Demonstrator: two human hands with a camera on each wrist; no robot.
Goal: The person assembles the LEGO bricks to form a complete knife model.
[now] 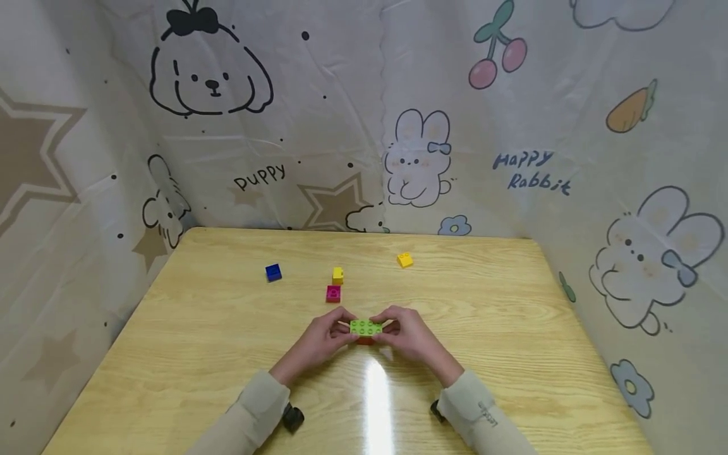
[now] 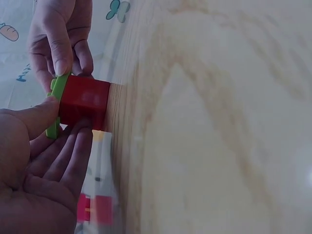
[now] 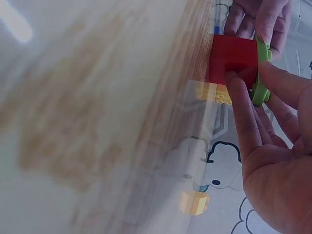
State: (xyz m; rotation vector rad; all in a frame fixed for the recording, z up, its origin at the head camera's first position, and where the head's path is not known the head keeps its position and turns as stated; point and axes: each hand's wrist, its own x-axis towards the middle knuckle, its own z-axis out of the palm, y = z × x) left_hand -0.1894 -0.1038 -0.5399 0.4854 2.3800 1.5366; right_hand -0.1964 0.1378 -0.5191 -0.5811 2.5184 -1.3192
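A flat green toy brick [image 1: 366,327] with several studs lies over a red toy brick [image 1: 365,340] on the table, near the middle. It extends past the red one at both ends, as the left wrist view shows. My left hand [image 1: 323,338] pinches its left end, thumb at the near edge, while fingers reach under beside the red brick [image 2: 85,100]. From the other side my right hand [image 1: 411,333] pinches the right end of the green brick [image 3: 262,73]; some of its fingers are against the red brick's side.
Beyond the hands lie a magenta brick [image 1: 333,294], a small yellow brick [image 1: 338,275], a dark blue brick [image 1: 273,272] and an orange-yellow brick [image 1: 405,260]. A printed curtain [image 1: 330,126] stands round the wooden table [image 1: 227,316] at the back and sides.
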